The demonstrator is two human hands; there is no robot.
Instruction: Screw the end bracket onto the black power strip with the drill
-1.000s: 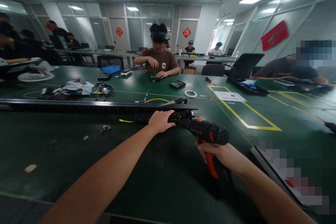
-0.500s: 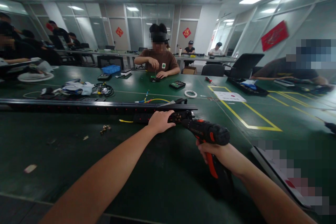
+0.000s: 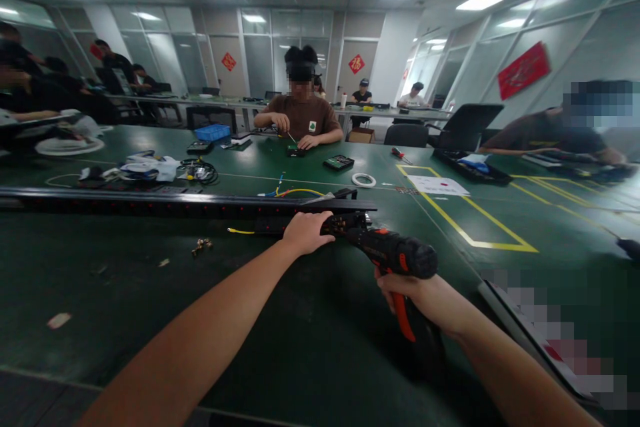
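In my right hand (image 3: 420, 297) is a black and orange cordless drill (image 3: 393, 250), its grip wrapped by my fingers. The drill's nose points left, at the end of a short black metal piece (image 3: 270, 225) with small red marks. My left hand (image 3: 307, 233) is closed over that piece, thumb towards the drill's nose; the fingertips on the far side are hidden. Just behind it lies a long black metal rail (image 3: 150, 201). A yellow wire (image 3: 241, 231) sticks out at the short piece's left end. Small brass-coloured screws (image 3: 201, 247) lie in a heap to the left.
Behind the rail are bundled cables (image 3: 200, 171), a roll of white tape (image 3: 363, 180) and a green circuit board (image 3: 339, 162). Across the green table (image 3: 280, 347) a person (image 3: 303, 113) works on a small board. A white-topped flat object (image 3: 535, 340) lies at right.
Both my hands and the drill hold nearly the same place. The person across has lowered the raised hand and tilted a thin tool. The view has shifted very slightly.
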